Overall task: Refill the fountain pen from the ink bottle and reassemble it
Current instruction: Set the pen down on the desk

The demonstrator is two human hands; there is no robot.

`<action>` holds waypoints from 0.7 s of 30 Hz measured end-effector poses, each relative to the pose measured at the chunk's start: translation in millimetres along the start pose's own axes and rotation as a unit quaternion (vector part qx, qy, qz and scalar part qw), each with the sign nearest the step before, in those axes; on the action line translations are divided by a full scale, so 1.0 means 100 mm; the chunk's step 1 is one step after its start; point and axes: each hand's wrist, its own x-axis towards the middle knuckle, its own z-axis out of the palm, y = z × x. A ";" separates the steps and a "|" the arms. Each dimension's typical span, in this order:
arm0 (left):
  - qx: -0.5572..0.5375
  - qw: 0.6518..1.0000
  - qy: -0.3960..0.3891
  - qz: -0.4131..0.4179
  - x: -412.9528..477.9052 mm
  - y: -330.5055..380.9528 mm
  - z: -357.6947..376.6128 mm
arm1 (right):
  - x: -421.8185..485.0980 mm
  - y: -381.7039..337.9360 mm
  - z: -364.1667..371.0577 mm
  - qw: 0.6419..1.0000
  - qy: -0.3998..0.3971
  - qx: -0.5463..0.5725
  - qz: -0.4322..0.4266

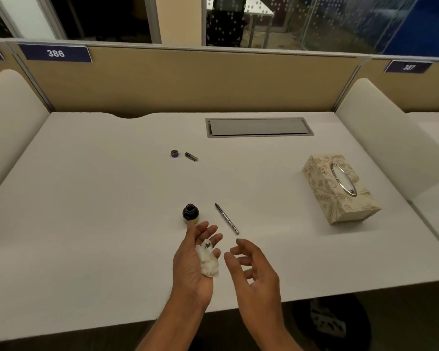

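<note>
An uncapped dark ink bottle (pixel 190 212) stands on the white desk (pixel 86 198) just beyond my left fingertips. The fountain pen's nib section (pixel 226 218) lies diagonally to the bottle's right, nib pointing away. Farther back lie the bottle cap (pixel 174 153) and a short dark pen part (pixel 191 156), side by side. My left hand (pixel 195 259) is palm up with straight fingers, and a crumpled white tissue (pixel 208 262) with an ink stain rests on it. My right hand (pixel 251 269) hovers beside it, fingers loosely curled, holding nothing.
A floral tissue box (pixel 340 188) sits at the right of the desk. A grey cable hatch (pixel 259 126) is set into the desk at the back. Beige partition panels (pixel 188 82) wall the desk behind and at both sides. The desk's front edge runs under my forearms.
</note>
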 end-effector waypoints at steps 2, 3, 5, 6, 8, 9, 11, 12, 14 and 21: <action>-0.008 1.000 -0.004 0.008 -0.10 -0.11 0.07 | -0.15 -0.05 -0.10 0.999 -0.025 0.037 0.018; -0.012 1.000 -0.008 0.012 -0.18 -0.18 0.10 | -0.21 -0.05 -0.16 0.998 -0.036 0.047 0.021; -0.012 1.000 -0.018 0.020 -0.35 -0.35 0.16 | -0.33 -0.03 -0.28 0.997 -0.050 0.054 0.030; -0.006 0.999 -0.023 0.024 -0.44 -0.46 0.17 | -0.38 0.01 -0.36 0.996 -0.051 0.056 0.036; 0.011 0.999 -0.028 0.033 -0.63 -0.70 0.19 | -0.48 0.10 -0.56 0.995 -0.051 0.065 0.046; 0.016 0.999 -0.029 0.036 -0.73 -0.84 0.20 | -0.54 0.15 -0.68 0.995 -0.053 0.068 0.047; 0.019 0.999 -0.027 0.044 -0.94 -1.13 0.22 | -0.67 0.27 -0.96 0.995 -0.062 0.069 0.040; 0.019 0.998 -0.026 0.046 -1.05 -1.27 0.24 | -0.74 0.34 -1.12 0.994 -0.067 0.073 0.037; 0.015 0.998 -0.027 0.051 -1.28 -1.57 0.29 | -0.89 0.48 -1.43 0.993 -0.079 0.085 0.031; 0.103 0.987 -0.018 0.119 -1.87 -2.39 0.28 | -1.29 0.88 -2.29 0.987 -0.105 0.120 0.032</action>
